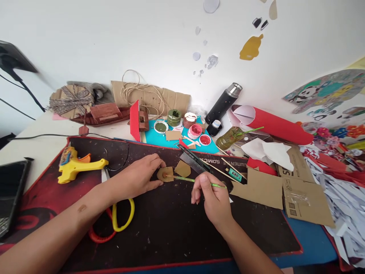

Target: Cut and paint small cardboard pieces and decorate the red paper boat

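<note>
Fingers of my left hand (141,176) pin a small tan cardboard piece (165,174) to the black worktop mat (171,228); my right hand (212,196) pinches a thin green paintbrush (185,179), tip on that piece. Yellow-handled scissors (123,215) lie beneath my left wrist, with a yellow glue gun (75,166) farther left.

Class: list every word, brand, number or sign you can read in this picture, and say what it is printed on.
"SOMIC", upside down, partly hidden: desk mat far edge.
"S", cut-off letters: cardboard.
Symbols and barcode labels on cardboard: too small to read.
Everything else: no legible text.
</note>
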The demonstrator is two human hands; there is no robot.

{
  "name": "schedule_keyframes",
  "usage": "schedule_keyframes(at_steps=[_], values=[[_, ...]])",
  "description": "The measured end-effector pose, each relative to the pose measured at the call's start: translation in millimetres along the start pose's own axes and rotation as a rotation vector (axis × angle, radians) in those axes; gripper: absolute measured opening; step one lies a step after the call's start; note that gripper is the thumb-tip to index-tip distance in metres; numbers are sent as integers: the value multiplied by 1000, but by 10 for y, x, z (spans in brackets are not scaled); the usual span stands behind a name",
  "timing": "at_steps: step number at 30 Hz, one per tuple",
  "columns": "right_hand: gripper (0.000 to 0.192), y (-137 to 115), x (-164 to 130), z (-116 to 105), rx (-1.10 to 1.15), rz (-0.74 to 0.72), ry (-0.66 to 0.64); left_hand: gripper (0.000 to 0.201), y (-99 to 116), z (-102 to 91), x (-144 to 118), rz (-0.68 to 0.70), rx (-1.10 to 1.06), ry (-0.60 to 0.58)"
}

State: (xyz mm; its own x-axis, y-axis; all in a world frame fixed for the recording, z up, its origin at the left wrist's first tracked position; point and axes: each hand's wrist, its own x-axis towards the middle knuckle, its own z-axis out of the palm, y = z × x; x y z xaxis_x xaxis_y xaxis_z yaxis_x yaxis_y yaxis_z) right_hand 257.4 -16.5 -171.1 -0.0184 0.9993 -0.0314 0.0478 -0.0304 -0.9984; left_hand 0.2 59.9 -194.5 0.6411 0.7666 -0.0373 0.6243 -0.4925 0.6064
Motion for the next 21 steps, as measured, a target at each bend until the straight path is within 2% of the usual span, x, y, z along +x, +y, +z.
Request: schedule_keyframes(at_steps=[8, 15, 21], values=[[53, -36, -77, -172, 7, 24, 101, 33, -35, 37, -8, -9, 7, 9], [52, -30, -90, -78, 21, 28, 29, 31, -33, 30, -15, 12, 1, 22], [52, -10, -113, -204, 0, 35, 59, 32, -64, 53, -18, 15, -3, 25]])
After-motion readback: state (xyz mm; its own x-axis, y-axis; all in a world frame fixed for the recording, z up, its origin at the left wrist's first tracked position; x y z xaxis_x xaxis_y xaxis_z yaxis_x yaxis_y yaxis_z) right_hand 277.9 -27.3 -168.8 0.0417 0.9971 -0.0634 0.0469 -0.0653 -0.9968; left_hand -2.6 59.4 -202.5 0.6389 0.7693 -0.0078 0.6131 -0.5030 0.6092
